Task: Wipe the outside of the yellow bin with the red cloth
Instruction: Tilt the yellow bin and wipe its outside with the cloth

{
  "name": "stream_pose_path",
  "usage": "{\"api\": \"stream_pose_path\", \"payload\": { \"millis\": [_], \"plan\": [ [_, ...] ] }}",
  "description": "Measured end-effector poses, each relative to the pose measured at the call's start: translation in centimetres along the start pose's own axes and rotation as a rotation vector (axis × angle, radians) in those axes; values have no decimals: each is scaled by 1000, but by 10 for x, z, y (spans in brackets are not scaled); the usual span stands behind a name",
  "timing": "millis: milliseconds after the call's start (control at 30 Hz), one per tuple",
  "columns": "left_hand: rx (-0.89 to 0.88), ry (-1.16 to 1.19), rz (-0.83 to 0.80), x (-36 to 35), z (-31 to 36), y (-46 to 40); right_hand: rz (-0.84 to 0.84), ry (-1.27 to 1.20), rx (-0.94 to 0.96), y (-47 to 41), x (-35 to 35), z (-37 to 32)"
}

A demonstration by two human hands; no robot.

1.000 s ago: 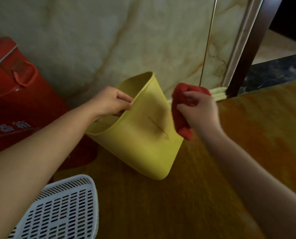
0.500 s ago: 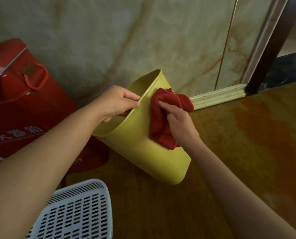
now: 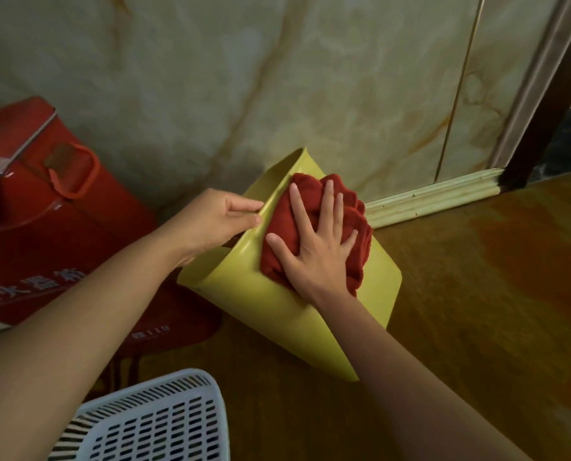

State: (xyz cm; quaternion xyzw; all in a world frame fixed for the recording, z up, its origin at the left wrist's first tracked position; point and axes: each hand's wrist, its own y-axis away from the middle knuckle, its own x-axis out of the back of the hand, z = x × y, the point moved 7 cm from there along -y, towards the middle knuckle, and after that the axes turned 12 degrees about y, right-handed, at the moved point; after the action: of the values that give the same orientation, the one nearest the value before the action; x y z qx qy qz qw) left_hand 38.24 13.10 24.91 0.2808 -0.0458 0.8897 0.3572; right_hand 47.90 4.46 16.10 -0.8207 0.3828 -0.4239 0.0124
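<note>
The right hand (image 3: 314, 242), fingers spread flat, presses the red cloth (image 3: 317, 227) against the outer wall of the yellow bin (image 3: 264, 304), which tilts on the floor (image 3: 477, 311) near the wall (image 3: 277, 78) while the left hand (image 3: 215, 219) pinches its rim.

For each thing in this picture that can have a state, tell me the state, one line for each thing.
yellow bin: tilted, mouth toward the wall, rim held.
red cloth: bunched, pressed flat on the bin's outer side near the rim.
left hand: grip shut on the bin's rim.
right hand: open, fingers spread, palm pressing the cloth.
red box: standing by the wall, handle hanging down.
white basket: on the floor, only partly in view.
</note>
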Motion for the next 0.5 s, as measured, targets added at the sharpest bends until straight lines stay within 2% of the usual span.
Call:
{"api": "stream_pose_path", "payload": {
  "millis": [167, 367, 433, 500],
  "plan": [
    [79, -146, -282, 16, -33, 33, 31, 73, -5, 9, -16, 25],
    [-35, -299, -304, 9, -23, 35, -61, -53, -604, 63, -23, 126],
    [-59, -321, -311, 5, -17, 32, -65, -101, -621, 72, -18, 119],
    [-65, -314, -312, 2, -14, 32, -64, -95, -506, 79, -14, 88]
  ]
}}
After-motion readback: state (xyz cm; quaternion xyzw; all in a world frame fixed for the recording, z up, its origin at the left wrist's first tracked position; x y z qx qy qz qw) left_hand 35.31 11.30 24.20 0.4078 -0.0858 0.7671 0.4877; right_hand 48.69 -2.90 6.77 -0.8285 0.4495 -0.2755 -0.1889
